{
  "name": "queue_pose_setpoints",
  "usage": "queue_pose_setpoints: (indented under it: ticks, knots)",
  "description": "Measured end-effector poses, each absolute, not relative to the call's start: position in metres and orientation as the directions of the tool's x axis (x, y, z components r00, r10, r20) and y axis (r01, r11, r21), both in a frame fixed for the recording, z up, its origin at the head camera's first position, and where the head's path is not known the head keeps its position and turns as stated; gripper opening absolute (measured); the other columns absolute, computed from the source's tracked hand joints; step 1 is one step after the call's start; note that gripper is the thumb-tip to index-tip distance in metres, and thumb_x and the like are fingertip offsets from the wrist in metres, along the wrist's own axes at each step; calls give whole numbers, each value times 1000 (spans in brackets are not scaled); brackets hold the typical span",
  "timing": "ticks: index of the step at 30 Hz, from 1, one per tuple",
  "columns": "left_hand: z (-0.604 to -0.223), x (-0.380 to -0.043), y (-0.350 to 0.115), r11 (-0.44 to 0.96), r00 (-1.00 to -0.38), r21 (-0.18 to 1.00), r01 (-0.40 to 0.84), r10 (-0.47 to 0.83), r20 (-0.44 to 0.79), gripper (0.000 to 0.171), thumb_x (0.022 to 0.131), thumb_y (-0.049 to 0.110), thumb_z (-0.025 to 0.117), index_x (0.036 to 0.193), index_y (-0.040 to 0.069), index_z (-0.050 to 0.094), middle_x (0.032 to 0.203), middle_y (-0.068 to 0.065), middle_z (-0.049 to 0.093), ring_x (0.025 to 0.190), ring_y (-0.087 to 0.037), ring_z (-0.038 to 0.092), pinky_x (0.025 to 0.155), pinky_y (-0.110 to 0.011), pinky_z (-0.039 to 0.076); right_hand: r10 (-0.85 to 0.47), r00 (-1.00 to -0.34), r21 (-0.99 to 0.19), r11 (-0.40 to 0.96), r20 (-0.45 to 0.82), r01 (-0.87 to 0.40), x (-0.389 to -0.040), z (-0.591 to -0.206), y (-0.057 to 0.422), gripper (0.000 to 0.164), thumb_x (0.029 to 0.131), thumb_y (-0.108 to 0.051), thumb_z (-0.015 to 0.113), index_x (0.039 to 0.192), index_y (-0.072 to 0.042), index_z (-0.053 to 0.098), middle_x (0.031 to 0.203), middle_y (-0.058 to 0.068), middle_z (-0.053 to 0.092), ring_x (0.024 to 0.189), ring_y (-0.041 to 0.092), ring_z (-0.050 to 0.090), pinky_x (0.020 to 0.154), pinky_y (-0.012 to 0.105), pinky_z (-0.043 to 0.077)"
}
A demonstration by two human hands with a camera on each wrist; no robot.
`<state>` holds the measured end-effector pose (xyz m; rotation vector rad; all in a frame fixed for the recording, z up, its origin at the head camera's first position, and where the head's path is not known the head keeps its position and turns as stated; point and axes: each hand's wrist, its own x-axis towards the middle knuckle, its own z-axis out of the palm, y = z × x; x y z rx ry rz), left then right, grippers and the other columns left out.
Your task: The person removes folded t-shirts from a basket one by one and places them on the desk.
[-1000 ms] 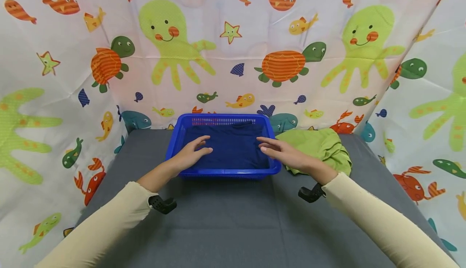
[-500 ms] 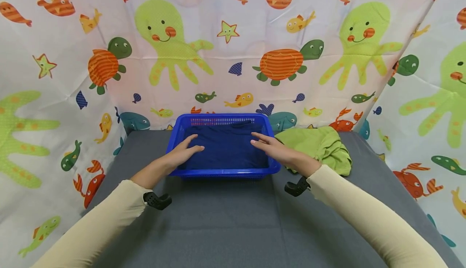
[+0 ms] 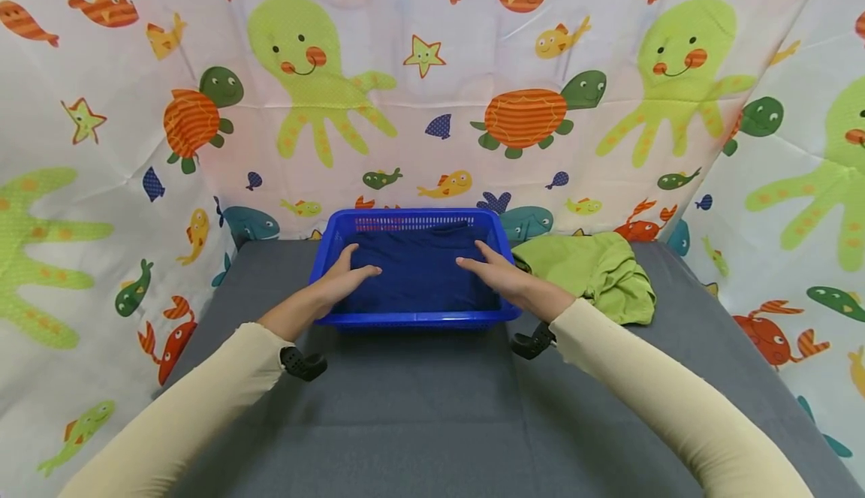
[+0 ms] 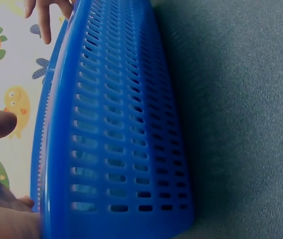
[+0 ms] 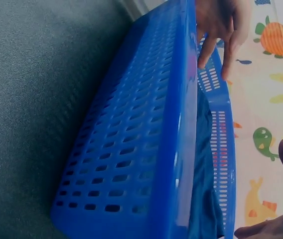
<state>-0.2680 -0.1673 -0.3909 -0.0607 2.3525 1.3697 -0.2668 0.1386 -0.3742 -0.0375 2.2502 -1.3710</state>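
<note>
- We see the left hand (image 3: 336, 285), fingers spread, at the blue basket's (image 3: 419, 318) nine o'clock.
- Inside the basket lies navy cloth (image 3: 419, 273).
- At three o'clock, we see the right hand (image 3: 503, 276), spread.
- Beyond it, green cloth (image 3: 584, 265).

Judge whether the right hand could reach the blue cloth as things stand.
Likely yes: the right hand, holding nothing, is over the right side of the basket. The basket has no lid, and nothing seems to lie between the hand and the blue cloth inside.

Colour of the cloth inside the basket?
Dark navy blue cloth, plain; shows best in the head view.
</note>
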Motion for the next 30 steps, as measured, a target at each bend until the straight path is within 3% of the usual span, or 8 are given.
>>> queue_pose_setpoints:
  ticks: [8,16,24,26,28,30]
  knots:
    - [-393,-269,-156,437,-936,856,-278,77,-343,98,96,38,63,163,19,-6,171,-17,-2,157,-40,9,125,-60,17,-284,-857,-847,454,-431,275,-271,-383,139,88,106,-44,48,163,-19,-13,172,11,-11,159,38,0,123,65,15]
    - [-389,-267,-143,333,-945,885,-325,-67,-321,92,97,31,64,163,18,2,170,-18,7,155,-40,17,125,-59,18,-267,-842,-861,348,-469,370,-280,-386,141,91,104,-45,50,162,-21,-15,172,14,-6,157,45,9,126,58,16]
    - [-391,-279,-147,58,-877,875,-480,-49,-478,90,98,26,63,162,18,1,170,-14,6,151,-37,25,125,-48,27,-246,-830,-854,295,-501,428,-285,-391,141,92,104,-42,51,162,-20,-17,172,12,-8,157,44,7,127,56,18]
    - [-393,-283,-150,54,-862,860,-507,-30,-506,90,98,27,63,163,19,0,170,-12,8,147,-35,30,122,-44,31,-239,-824,-848,288,-513,445,-287,-392,141,92,104,-42,51,162,-20,-18,172,13,-9,157,44,8,127,55,18]
    - [-395,-285,-152,75,-853,850,-521,-7,-522,91,98,27,63,163,19,-1,168,-13,12,131,-30,43,114,-39,37,-238,-819,-844,283,-523,456,-289,-394,140,92,104,-41,51,161,-21,-19,172,13,-9,157,44,9,127,55,19]
    - [-396,-286,-156,140,-851,844,-518,11,-525,91,99,29,61,163,18,-3,167,-15,15,119,-27,44,110,-39,39,-241,-815,-842,277,-526,462,-290,-395,139,93,104,-41,52,161,-22,-20,172,13,-8,157,43,10,127,55,19]
